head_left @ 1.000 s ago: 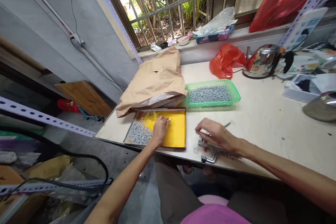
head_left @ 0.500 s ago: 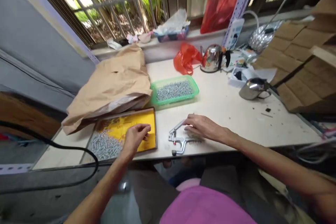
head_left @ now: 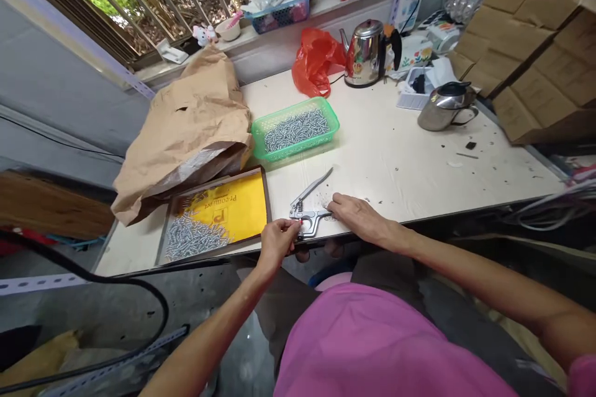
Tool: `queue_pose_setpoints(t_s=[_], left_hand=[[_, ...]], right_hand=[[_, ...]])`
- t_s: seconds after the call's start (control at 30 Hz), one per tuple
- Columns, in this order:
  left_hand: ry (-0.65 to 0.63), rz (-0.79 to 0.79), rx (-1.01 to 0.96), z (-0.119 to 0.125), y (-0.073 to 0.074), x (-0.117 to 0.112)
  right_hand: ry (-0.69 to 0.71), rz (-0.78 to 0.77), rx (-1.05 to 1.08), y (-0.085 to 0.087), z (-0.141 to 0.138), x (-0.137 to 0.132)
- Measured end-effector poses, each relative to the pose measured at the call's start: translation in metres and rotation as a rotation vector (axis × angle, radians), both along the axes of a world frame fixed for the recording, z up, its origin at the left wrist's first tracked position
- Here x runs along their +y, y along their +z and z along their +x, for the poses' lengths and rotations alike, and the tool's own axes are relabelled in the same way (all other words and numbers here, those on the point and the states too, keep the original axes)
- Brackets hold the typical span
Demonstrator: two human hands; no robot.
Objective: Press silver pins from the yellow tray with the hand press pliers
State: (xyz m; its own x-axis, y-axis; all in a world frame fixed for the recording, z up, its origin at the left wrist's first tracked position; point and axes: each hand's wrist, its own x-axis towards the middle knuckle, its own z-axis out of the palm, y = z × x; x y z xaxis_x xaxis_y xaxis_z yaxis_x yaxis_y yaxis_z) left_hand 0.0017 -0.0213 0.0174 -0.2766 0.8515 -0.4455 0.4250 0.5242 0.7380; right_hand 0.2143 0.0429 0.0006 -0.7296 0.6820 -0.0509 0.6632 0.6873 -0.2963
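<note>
A metal hand press tool [head_left: 308,206] with a long lever lies at the near edge of the white table [head_left: 410,161]. My left hand [head_left: 275,242] is pinched closed right at the tool's jaw, holding something too small to make out. My right hand [head_left: 354,218] rests on the tool's lower handle, fingers curled over it. To the left lies a yellow-bottomed tray [head_left: 242,211] with a heap of small metal parts [head_left: 193,237]. A green basket [head_left: 326,136] full of similar metal parts sits behind the tool.
A crumpled brown paper bag [head_left: 186,118] lies behind the tray. At the back stand a red plastic bag [head_left: 314,59], a steel kettle [head_left: 365,53] and a metal pot [head_left: 444,107]. Cardboard boxes [head_left: 544,43] are stacked at the right. A black hose [head_left: 139,288] curves at the left.
My left hand left the yellow tray and came to the tool's jaw with fingers pinched. My right hand stayed on the tool. The view swung right and down.
</note>
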Motion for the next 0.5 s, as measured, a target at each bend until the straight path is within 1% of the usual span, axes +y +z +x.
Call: queue_pose_setpoints(t_s=[0.17, 0.33, 0.5], left_hand=[[-0.002, -0.04, 0.005, 0.0, 0.0, 0.0], [0.013, -0.162, -0.091, -0.003, -0.002, 0.006], [-0.016, -0.259, -0.132, -0.009, -0.005, 0.01]], right_hand=[[-0.014, 0.004, -0.028, 0.001, 0.0, -0.003], [-0.003, 0.044, -0.021, -0.002, 0.0, -0.002], [0.003, 0.04, -0.017, -0.001, -0.001, -0.002]])
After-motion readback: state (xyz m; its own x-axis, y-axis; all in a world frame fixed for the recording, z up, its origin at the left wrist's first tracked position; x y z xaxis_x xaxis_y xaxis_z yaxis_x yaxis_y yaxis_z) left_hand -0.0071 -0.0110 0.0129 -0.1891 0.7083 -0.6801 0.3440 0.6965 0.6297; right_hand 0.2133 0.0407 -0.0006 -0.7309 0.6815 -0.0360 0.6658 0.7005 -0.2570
